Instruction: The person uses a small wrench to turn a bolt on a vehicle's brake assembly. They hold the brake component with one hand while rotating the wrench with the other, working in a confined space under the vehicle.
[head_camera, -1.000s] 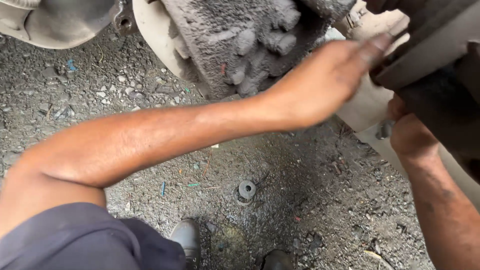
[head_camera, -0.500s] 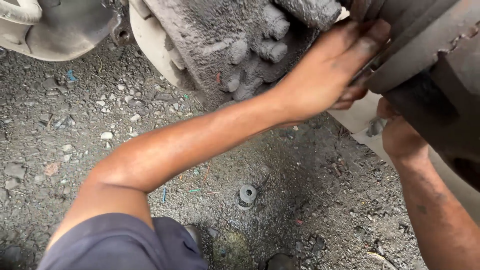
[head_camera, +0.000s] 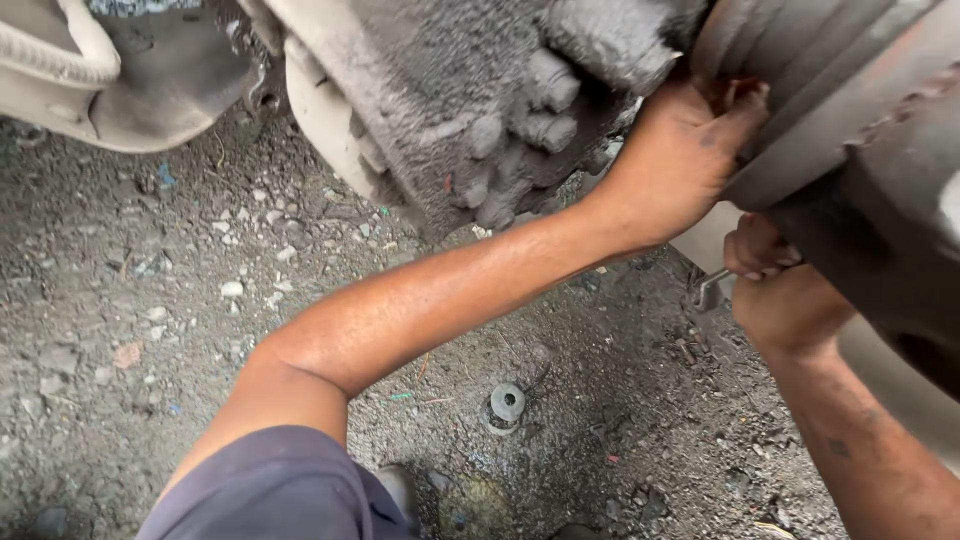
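Left hand (head_camera: 680, 165) had slid further up since half a second earlier, fingers now tucked under the dark drum (head_camera: 830, 120), palm pressed flat against its edge, just right of the grimy bolted hub (head_camera: 500, 130). Right hand (head_camera: 780, 290), below the left, was curled shut around a small metal tool (head_camera: 708, 290). Washer (head_camera: 507, 402) lay on the ground, well below both hands.

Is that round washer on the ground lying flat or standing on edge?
Flat. The washer lies on the gravel ground with its centre hole facing up, apart from both hands.
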